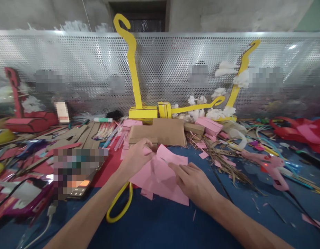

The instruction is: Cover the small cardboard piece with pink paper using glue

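A sheet of pink paper (pixel 172 183) lies creased on the blue table in front of me. My left hand (pixel 138 154) pinches the paper's upper left part, its fingers closed and bent downward. Over the right side of the sheet, my right hand (pixel 189 176) is closed around a slim metal-pointed tool (pixel 164 160). Only the tool's tip shows, touching or just above the paper; the rest is hidden in my fingers. A yellow loop (pixel 120 207) sticks out below my left wrist. Just behind both hands is a piece of brown cardboard (pixel 169 131).
Yellow hook-shaped cardboard figures (pixel 134 69) stand at the back by a perforated metal panel (pixel 175 52). A pink glue gun (pixel 274 166) lies at right, near dry twigs (pixel 227 162). On the left are a phone-like device (pixel 79 190), cardboard strips (pixel 79 138) and a red figure (pixel 30 121).
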Tool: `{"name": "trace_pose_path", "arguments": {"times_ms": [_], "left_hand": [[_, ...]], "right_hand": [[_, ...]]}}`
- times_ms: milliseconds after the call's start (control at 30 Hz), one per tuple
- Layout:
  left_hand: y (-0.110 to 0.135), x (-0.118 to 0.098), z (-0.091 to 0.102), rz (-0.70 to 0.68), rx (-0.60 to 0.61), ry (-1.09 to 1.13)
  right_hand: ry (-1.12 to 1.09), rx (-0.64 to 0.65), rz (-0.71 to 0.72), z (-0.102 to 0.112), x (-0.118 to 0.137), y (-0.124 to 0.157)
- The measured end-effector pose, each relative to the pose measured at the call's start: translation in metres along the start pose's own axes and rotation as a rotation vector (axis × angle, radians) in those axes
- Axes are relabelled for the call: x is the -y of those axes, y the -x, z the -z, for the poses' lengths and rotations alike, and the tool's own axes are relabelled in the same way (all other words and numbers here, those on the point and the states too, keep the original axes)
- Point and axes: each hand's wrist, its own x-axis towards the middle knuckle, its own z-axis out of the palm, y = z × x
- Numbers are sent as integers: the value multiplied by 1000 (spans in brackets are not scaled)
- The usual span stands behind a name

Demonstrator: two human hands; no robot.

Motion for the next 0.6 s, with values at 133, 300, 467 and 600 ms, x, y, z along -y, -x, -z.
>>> {"name": "trace_pose_path", "arguments": {"times_ms": [133, 300, 467, 600], "left_hand": [[1, -3, 0, -39, 36, 33], [-1, 1, 1, -20, 30, 32], [-4, 10, 1, -28, 0, 18], [-3, 8, 2, -26, 10, 37]], "right_hand": [[-7, 18, 6, 1, -1, 0], [2, 18, 5, 4, -1, -3], [-55, -54, -12, 5, -2, -1], [-76, -74, -24, 6, -2, -1]]}}
